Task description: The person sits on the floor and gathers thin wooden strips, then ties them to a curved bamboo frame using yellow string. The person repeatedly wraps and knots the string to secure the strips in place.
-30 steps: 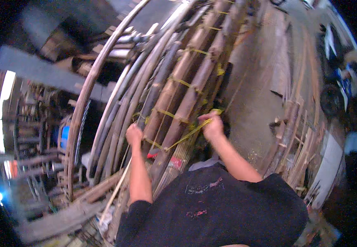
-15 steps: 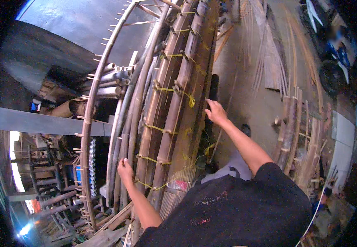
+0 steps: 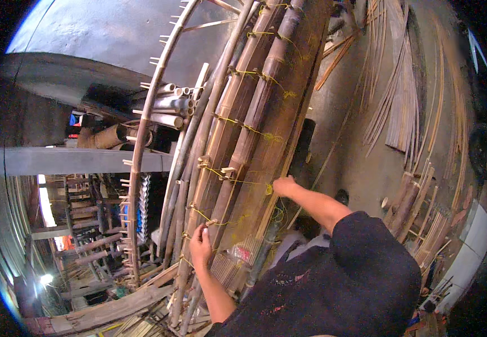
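Observation:
Two long split bamboo poles (image 3: 243, 143) lie side by side before me, crossed at intervals by lines of yellow cord (image 3: 249, 181) looped around small wooden pegs (image 3: 228, 173). Beside them, on the right, runs a wide brown panel (image 3: 288, 115) with loose cord bundles on it. My right hand (image 3: 284, 186) is closed at the panel's right edge on a bunch of the cord, whose line runs fairly straight to the pegs. Low on the left pole, my left hand (image 3: 200, 247) is closed, fingertips pinched beside a peg (image 3: 210, 222); anything within them is too small to make out.
A curved bamboo rail with short pegs (image 3: 146, 112) stands at the left, near stacked bamboo tubes (image 3: 170, 112). Thin bamboo strips (image 3: 398, 106) lie on the floor at the right. A clear plastic bag (image 3: 240, 254) lies close to my body.
My view has shifted. My right hand has moved from open above the panel's right side to closed on the yellow cord. My left hand has come in to a peg on the left pole.

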Available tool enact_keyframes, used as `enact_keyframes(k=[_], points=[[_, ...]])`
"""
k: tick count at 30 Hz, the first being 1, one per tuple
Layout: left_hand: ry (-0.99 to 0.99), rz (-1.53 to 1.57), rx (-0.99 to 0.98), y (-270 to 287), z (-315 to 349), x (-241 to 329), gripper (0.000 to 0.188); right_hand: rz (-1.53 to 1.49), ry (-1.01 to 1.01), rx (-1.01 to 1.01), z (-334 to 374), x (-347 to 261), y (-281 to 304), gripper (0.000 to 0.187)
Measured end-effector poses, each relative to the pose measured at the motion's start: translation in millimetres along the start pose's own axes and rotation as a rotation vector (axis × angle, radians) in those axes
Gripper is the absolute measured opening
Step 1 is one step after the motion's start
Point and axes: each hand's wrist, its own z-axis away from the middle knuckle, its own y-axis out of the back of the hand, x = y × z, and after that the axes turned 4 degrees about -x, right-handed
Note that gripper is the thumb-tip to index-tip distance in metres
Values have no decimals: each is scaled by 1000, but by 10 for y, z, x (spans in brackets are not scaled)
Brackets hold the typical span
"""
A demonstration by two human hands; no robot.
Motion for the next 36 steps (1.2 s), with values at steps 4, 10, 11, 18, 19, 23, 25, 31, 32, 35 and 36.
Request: enact_keyframes(k=[4, 10, 11, 18, 19, 23, 25, 31, 32, 35, 36], points=[[39, 24, -84, -46, 69, 343, 36, -251, -391, 667, 37, 134, 742, 39], [-75, -37, -443, -771, -344, 1032, 39, 42, -210, 528, -113, 515, 1110, 26], [-135, -60, -496, -912, -408, 1204, 39, 236, -148, 473, -20, 643, 782, 26], [-362, -66, -738, -1895, -1164, 2048, 40, -416, -417, -85, 1276, 1632, 130, 56], [-417, -104, -747, -2082, -1305, 2113, 40, -583, -439, 54, 1368, 1780, 116, 61], [-503, -266, -849, -2727, -1663, 2435, 41, -790, -518, 483, 1585, 2782, -58, 58], [-485, -294, -925, -3002, -1777, 2589, 41, -937, -727, 624, 1767, 3235, -132, 55], [-495, -305, -996, -3898, -1950, 2946, 44, -1170, -1122, 781, 2268, 4660, -280, 46], [-438, -338, -1013, -4051, -1949, 3031, 45, -1201, -1106, 848, 2233, 5062, -511, 44], [-312, -110, -1004, -4649, -2061, 2627, 49, -1194, -1166, 808, 2239, 6069, -647, 39], [-152, -74, -966, -4858, -2015, 2549, 50, -1193, -1187, 829, 2235, 6340, -547, 38]])
